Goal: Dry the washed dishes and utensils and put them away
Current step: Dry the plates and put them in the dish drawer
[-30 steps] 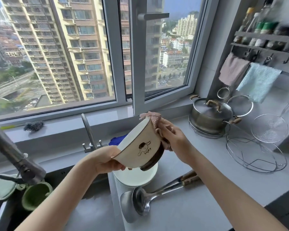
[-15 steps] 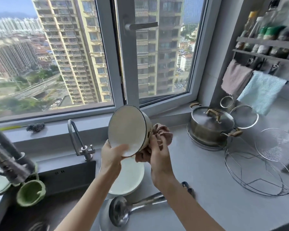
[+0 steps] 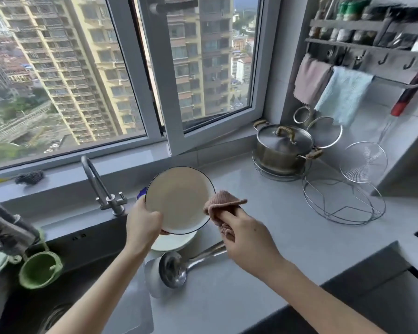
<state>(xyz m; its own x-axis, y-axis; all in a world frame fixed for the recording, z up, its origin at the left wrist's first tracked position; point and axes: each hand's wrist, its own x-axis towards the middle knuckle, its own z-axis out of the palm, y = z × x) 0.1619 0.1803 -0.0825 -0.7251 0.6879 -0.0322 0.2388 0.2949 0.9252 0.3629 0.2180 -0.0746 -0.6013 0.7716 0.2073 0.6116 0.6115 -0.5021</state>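
Grasps round cream dark-rimmed ceramic bowl (image 3: 179,198) by its near-left rim in left grip (image 3: 143,222), above white plate (image 3: 171,244) on grey table (image 3: 299,225), pinching pink ribbed cloth (image 3: 223,203) at its right rim in right grip (image 3: 246,237).

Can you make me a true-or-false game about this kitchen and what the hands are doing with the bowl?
1. The left hand holds the bowl by its rim. True.
2. The right hand holds a blue cloth. False: it grips a pink cloth at the bowl's rim; the blue cloth hangs from the rack.
3. The steel pot has its lid on. True.
4. The ladle sits inside the bowl. False: it lies on the counter, near the plate.
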